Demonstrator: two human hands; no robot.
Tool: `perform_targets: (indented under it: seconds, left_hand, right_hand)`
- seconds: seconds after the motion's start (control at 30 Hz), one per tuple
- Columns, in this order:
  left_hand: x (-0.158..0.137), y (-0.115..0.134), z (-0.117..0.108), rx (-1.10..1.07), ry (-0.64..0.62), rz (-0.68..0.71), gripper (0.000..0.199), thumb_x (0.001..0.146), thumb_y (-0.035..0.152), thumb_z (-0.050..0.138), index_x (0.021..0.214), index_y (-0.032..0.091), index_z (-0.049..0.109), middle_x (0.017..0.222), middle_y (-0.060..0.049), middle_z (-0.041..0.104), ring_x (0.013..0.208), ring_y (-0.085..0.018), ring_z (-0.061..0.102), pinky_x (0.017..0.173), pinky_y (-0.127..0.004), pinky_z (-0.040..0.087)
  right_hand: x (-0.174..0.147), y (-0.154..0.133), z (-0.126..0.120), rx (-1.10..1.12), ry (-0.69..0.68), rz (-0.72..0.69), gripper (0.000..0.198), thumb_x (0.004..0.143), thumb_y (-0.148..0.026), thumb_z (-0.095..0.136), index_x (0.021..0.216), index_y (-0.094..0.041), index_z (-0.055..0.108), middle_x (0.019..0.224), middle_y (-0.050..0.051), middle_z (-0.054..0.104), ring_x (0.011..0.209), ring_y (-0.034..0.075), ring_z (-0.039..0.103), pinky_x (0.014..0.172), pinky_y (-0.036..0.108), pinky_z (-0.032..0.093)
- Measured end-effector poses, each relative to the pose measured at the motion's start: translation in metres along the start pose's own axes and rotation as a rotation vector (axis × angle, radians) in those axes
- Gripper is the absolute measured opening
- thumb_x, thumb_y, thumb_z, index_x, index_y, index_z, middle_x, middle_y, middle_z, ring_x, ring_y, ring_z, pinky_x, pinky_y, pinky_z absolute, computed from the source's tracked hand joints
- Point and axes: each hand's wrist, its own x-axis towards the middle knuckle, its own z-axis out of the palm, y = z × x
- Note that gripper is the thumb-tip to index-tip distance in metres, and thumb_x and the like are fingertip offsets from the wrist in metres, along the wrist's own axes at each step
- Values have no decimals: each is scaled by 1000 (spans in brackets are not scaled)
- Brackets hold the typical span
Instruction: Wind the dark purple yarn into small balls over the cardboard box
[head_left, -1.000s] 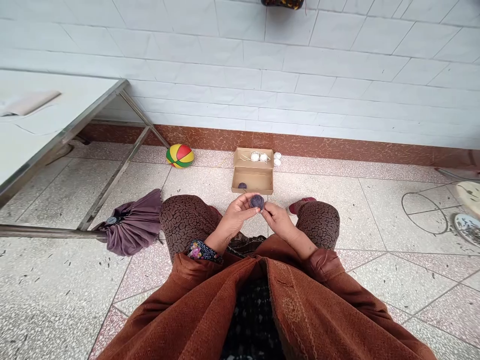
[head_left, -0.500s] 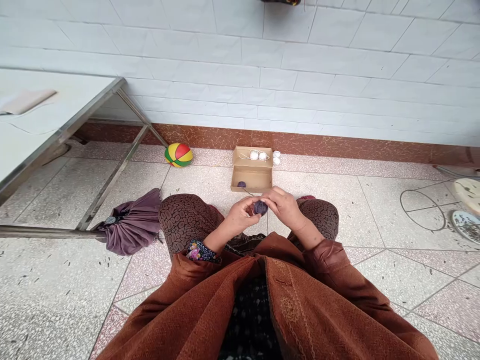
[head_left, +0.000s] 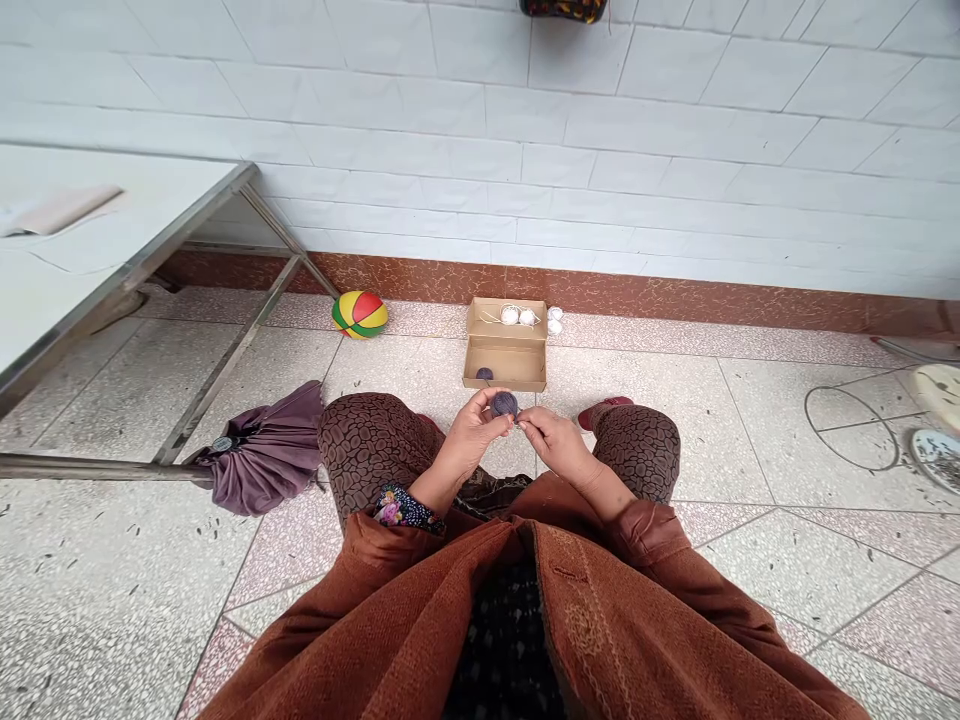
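Since the frame half a second earlier, the right hand [head_left: 556,440] had moved off the top of the dark yarn ball [head_left: 505,404] to its right side, and the ball itself had shifted slightly leftward. Dull grey-purple in colour, the ball was small, compact and nearly round, with fine strands wound closely over its surface. It was held above the floor [head_left: 645,380], between the knees and just nearer the wearer than the cardboard box [head_left: 517,362]. The left hand [head_left: 469,432] grasped it between thumb and fingers, leaving its upper face exposed. The right hand's thumb and fingertips met close beside the ball; whether they gripped a strand could not be told. A second dark ball [head_left: 484,374] lay in the near half of the box, white balls [head_left: 519,315] in the far half, and further white balls [head_left: 555,320] just beside it.
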Motion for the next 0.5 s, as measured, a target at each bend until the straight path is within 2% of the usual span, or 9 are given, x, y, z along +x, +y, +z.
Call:
perform_targets:
  seconds: [0.1,0.27,0.5]
  left_hand:
    - [3,-5,-1,75,8,47,55,72,31,83,125,21,71,109,-3,73,91,-16,64,81,-28,52]
    - [-2,1,-2,67,-84,42,70,79,31,81,146,20,67,110,-3,73,91,-16,63,88,-29,52]
    - [-7,11,-4,110,-104,48,61,91,38,74,150,21,69,101,-3,70,84,-16,62,87,-32,53]
  right_hand:
    - [0,-6,-2,-32,-58,-8,22,115,-30,52,108,-24,72,101,8,78,94,22,74,85,31,58]
    - [3,-12,-9,-34,-93,3,19,114,-29,53,105,-23,70,97,7,76,90,21,73,82,30,56]
    - [3,-16,-16,8,-57,-16,23,115,-29,51,104,-23,71,96,6,76,89,21,72,83,31,56]
